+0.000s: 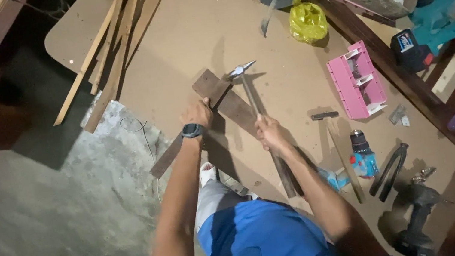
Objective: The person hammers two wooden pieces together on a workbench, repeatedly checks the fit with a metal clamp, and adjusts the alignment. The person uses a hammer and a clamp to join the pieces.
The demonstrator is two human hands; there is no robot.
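My right hand [269,132] grips the wooden handle of a hammer [244,80], whose metal head hovers over the upper end of two crossed dark wooden boards [232,104]. My left hand [197,114], with a dark watch on the wrist, presses down on the boards where they cross. The boards lie on a brown sheet of board [210,21] spread on the floor. My knee in blue shorts is just below the boards.
Long wood strips [112,55] lie at the upper left. A yellow bag [307,21], a pink plastic organizer [357,82], a second hammer [337,147], a blue drill [361,155], pliers [391,170] and a dark power tool [417,213] sit to the right. Dark furniture borders the right edge.
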